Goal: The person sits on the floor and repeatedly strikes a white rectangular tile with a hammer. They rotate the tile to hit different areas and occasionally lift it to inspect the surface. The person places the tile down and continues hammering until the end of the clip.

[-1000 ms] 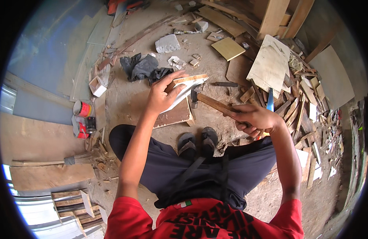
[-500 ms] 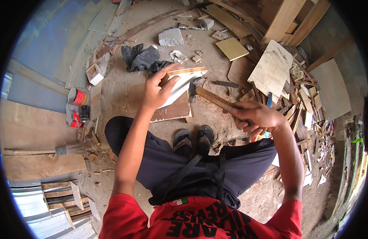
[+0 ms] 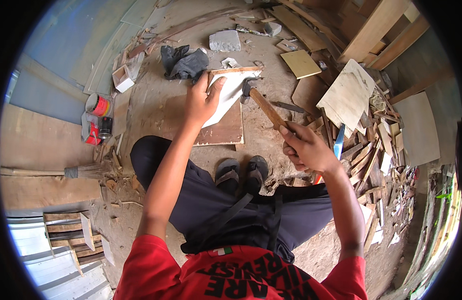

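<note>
- The right hand point(image 3: 309, 148) has its grip closed around the near end of the wooden handle of a hammer point(image 3: 267, 106).
- The left hand point(image 3: 202, 102) has its grip clamped on the left side of a white panel point(image 3: 226, 95), thumb on the white face; the other fingers are largely hidden behind it.
- The panel is in front of the person, beyond the sandals point(image 3: 257, 167) and over a low brown bench point(image 3: 223, 132); whether it rests on that surface cannot be told from this angle.
- The hammer's dark head point(image 3: 247, 90) is at the panel's right edge and overlaps it in view; whether the two touch cannot be told.
- From the right hand, the panel lies ahead and to the left, and the handle's long axis slants that same way.
- The panel's brown edge strip point(image 3: 236, 70) runs nearly left to right along its far side, so the handle slopes at an angle to it.
- The left hand is the nearer one, directly on the panel; the right hand is set back from it, with the handle bridging the space between.
- A crumpled black bag point(image 3: 186, 62) lies beyond the left hand; a heap of wood scraps point(image 3: 376, 150) spreads to the right.
</note>
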`<state>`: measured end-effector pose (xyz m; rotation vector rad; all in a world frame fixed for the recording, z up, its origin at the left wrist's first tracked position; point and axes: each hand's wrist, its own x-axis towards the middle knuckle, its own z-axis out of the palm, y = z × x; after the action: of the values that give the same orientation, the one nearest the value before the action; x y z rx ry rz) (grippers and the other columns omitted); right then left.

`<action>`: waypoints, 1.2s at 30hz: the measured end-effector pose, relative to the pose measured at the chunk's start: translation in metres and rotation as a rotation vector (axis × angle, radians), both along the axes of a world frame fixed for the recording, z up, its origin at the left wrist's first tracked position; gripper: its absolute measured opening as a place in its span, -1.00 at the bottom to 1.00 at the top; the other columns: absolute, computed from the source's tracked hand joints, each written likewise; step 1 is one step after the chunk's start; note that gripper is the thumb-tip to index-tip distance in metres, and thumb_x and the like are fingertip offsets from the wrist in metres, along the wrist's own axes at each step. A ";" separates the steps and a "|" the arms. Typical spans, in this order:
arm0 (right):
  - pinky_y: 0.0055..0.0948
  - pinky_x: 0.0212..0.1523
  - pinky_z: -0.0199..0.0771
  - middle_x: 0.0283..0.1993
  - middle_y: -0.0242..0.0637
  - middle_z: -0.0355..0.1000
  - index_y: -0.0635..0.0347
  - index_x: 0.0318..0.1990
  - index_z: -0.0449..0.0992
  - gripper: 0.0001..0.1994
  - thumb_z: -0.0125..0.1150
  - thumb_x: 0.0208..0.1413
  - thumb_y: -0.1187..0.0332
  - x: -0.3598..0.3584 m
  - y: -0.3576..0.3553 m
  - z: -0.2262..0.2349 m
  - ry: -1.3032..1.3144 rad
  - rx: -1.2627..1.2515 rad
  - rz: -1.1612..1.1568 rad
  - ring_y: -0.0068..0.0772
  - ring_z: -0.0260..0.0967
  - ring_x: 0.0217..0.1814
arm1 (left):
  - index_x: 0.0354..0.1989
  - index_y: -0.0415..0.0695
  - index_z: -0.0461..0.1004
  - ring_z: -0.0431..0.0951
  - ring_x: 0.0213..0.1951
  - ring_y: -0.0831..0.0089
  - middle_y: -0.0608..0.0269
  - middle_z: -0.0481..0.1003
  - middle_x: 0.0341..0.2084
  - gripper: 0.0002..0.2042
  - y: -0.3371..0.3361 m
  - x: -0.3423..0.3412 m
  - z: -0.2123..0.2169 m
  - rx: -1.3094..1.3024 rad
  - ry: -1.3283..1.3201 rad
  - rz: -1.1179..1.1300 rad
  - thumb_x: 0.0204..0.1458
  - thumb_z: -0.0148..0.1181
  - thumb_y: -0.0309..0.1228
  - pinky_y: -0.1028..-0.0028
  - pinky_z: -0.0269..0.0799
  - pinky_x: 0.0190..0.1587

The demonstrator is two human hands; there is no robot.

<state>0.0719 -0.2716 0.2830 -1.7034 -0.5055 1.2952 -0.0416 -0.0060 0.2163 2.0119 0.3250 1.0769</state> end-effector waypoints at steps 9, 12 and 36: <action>-0.60 -0.74 -0.07 -0.53 -0.54 0.07 0.13 0.20 0.32 -0.63 -0.09 0.46 0.09 -0.025 0.010 -0.069 0.177 0.238 -0.071 -0.72 -0.07 -0.70 | -0.18 -0.23 0.53 0.70 -0.31 0.30 0.05 0.63 -0.42 -0.74 0.011 -0.005 -0.005 0.131 0.024 0.031 0.24 0.20 -0.24 0.41 0.51 -0.31; -0.61 -0.73 -0.08 -0.52 -0.54 0.05 0.13 0.25 0.31 -0.61 -0.10 0.46 0.09 -0.026 0.009 -0.062 0.194 0.213 -0.070 -0.74 -0.08 -0.68 | -0.19 -0.23 0.53 0.69 -0.34 0.34 0.07 0.63 -0.43 -0.74 0.016 -0.003 -0.009 0.148 -0.003 0.029 0.24 0.20 -0.24 0.42 0.50 -0.32; -0.65 -0.72 -0.01 -0.55 -0.56 0.07 0.11 0.33 0.21 -0.60 -0.14 0.48 0.16 -0.068 0.016 -0.184 0.018 0.335 -0.284 -0.76 -0.07 -0.69 | -0.04 -0.34 0.53 0.62 -0.07 0.41 0.05 0.63 -0.16 -0.76 0.036 -0.040 -0.010 0.210 -0.078 0.199 0.18 0.27 -0.47 0.43 0.50 -0.06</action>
<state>0.0042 -0.2557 0.0990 -1.4231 -0.4246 0.9617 -0.0819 0.0302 0.2062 2.1484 0.3908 1.3585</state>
